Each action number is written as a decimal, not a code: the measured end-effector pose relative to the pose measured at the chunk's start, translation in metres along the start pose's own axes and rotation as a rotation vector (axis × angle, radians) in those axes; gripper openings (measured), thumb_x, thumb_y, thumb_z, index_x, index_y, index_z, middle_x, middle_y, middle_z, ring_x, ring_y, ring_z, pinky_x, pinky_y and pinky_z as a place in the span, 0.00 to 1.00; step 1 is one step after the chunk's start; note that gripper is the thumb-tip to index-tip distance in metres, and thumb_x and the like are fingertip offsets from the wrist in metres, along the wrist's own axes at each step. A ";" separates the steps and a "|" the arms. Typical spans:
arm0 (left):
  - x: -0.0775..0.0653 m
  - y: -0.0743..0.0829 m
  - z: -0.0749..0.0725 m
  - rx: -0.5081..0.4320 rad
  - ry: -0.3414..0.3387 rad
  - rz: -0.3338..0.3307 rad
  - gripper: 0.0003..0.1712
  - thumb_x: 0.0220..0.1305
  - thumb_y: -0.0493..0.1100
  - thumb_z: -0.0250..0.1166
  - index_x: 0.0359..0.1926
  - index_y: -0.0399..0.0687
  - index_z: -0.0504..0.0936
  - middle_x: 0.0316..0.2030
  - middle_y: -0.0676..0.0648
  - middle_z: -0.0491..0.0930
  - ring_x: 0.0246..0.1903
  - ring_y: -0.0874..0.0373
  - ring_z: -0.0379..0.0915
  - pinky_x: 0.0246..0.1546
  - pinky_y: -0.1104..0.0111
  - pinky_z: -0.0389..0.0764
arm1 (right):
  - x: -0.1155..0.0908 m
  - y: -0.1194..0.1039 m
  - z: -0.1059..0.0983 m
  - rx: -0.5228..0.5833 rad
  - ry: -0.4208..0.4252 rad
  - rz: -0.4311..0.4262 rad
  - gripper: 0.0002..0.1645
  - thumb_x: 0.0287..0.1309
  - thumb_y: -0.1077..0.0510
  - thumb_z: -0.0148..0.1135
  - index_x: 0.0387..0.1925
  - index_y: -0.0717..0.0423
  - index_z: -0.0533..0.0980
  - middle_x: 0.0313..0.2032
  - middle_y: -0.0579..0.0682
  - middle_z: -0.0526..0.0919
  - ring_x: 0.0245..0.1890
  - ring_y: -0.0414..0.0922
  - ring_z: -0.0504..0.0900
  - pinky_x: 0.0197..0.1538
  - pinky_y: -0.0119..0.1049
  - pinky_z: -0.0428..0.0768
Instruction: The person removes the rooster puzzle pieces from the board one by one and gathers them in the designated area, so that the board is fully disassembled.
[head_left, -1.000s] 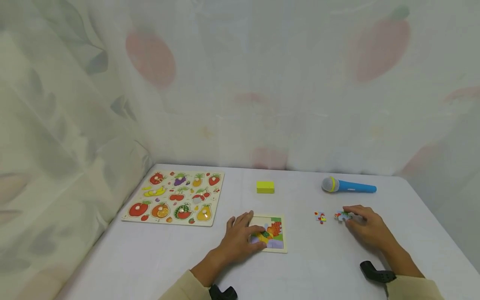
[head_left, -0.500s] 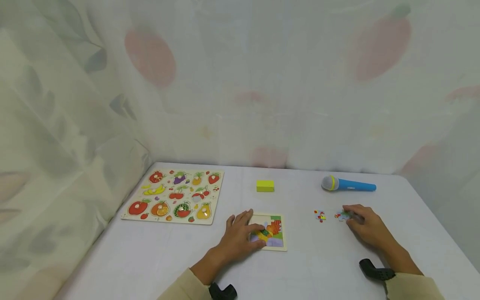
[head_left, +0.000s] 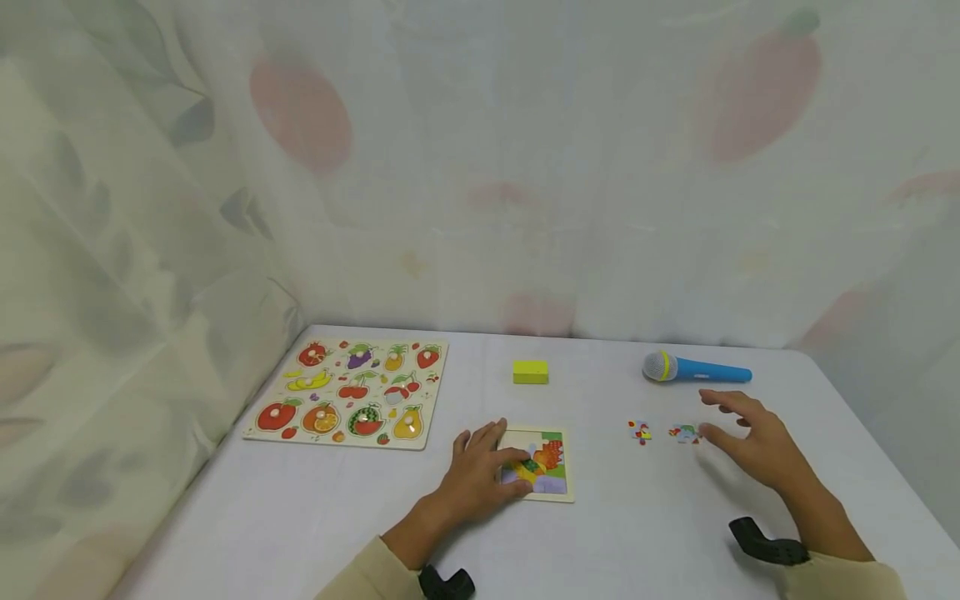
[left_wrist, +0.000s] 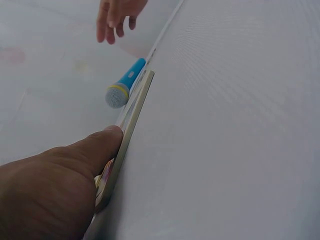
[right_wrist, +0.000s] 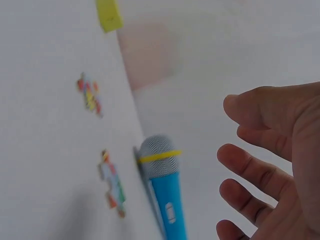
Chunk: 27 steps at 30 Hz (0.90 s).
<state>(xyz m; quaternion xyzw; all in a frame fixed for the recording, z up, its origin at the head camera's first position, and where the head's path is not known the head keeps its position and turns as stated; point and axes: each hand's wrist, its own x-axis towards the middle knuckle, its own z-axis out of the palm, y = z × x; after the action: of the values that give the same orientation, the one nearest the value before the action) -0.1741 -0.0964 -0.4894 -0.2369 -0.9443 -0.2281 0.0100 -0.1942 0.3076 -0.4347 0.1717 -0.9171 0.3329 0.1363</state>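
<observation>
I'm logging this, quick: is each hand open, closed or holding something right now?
Left hand: open, resting on the framed puzzle.
Right hand: open, holding nothing.

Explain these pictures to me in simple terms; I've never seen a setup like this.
There is no machine here, only a person's two bare hands, the left hand and the right hand. The wide picture comes from a camera worn on the head, looking forward and down. The other two come from cameras worn on each wrist.

On the white table lie a fruit board, a yellow block, a blue microphone, a small framed puzzle and two loose puzzle pieces.

The left hand rests on the small framed puzzle. The right hand is near the loose pieces, its fingers apart, holding nothing.
</observation>
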 end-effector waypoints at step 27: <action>0.000 -0.001 0.001 -0.006 0.025 0.016 0.25 0.57 0.63 0.66 0.54 0.65 0.83 0.69 0.42 0.60 0.68 0.46 0.52 0.61 0.42 0.48 | 0.013 -0.090 -0.001 0.115 0.078 -0.103 0.31 0.54 0.61 0.71 0.61 0.54 0.74 0.56 0.48 0.75 0.50 0.42 0.70 0.48 0.39 0.66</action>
<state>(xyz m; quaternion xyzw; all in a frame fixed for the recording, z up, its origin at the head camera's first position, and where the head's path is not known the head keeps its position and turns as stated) -0.1744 -0.0968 -0.4910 -0.2417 -0.9415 -0.2339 0.0230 -0.1697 0.2408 -0.3784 0.2132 -0.8803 0.3841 0.1790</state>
